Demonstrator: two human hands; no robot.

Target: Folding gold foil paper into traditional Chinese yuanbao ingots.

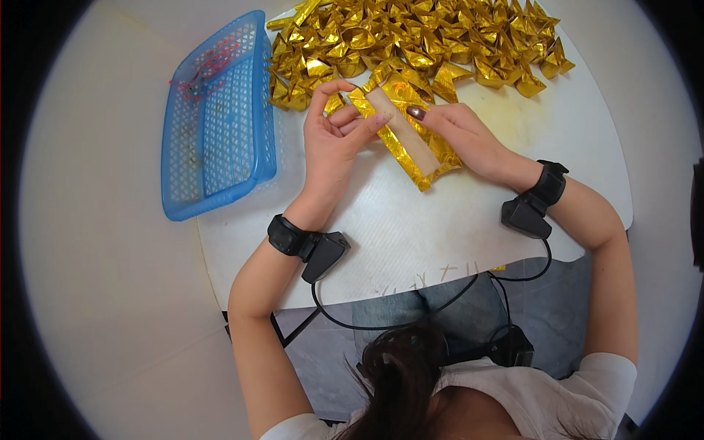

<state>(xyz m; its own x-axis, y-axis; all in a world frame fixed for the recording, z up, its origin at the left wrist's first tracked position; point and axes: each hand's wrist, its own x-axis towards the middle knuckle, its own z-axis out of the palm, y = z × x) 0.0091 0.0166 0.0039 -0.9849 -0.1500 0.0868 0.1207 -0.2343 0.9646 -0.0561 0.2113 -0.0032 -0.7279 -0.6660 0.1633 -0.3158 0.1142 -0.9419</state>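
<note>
A gold foil paper (405, 137) with folded long edges and a pale strip down its middle is held up between my two hands, tilted over the white table. My left hand (334, 136) pinches its left edge, thumb on the near face and index finger at the upper corner. On the opposite edge, my right hand (466, 136) grips the paper with the thumb on top; its other fingers are hidden behind the sheet. Just beyond lies a heap of folded gold foil pieces (418, 44), pointed like ingots.
A blue lattice plastic basket (265, 139) stands at the left, with some red stringy material (209, 64) inside. The white table (381, 227) has a curved right edge. Black cables (411, 326) run from the devices on my wrists across the table's front edge.
</note>
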